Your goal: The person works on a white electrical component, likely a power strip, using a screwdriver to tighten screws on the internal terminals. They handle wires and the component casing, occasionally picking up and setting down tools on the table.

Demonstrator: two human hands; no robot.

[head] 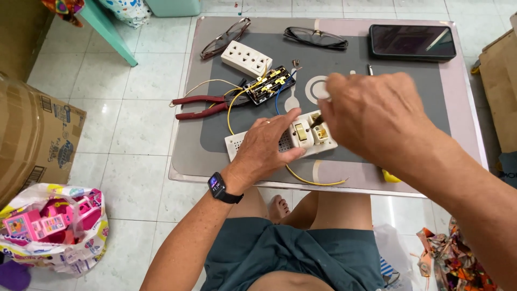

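My left hand (266,145) presses down on a white switch panel (309,134) lying on the low table (463,134), thumb beside its switches. My right hand (371,116) hovers just over the panel's right end, fingers closed around a small tool whose dark tip (316,119) points into the panel. A yellow wire (312,180) loops from under the panel. Behind it lie an opened black socket body with brass contacts (269,84) and a white socket cover (246,58).
Red-handled pliers (202,106) lie at the table's left. Two pairs of glasses (315,37) and a dark phone (412,42) sit at the back. A cardboard box (32,140) and a bag of pink toys (54,226) stand on the floor left.
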